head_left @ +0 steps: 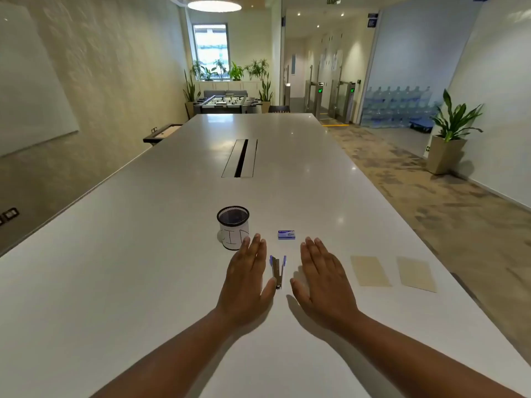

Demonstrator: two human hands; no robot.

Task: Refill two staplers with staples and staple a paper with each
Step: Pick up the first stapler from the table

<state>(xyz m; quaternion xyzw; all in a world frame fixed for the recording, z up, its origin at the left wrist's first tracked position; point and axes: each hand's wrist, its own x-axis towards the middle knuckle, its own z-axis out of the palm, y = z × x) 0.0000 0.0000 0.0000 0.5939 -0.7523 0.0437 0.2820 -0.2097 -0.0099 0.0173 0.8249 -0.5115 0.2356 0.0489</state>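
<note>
A small metal stapler with blue ends (278,272) lies on the white table (143,282), pointing away from me. My left hand (247,278) is flat with straight fingers just left of it, its thumb close to the stapler's near end. My right hand (323,278) is flat and open just right of it, not touching. A small blue staple box (286,234) sits beyond the hands. Two beige papers (370,270) (415,273) lie side by side to the right. I see only one stapler.
A black mesh cup with a white paper label (233,231) stands just beyond my left hand. A cable slot (240,158) runs along the table's middle farther off. The table's right edge passes close to the papers.
</note>
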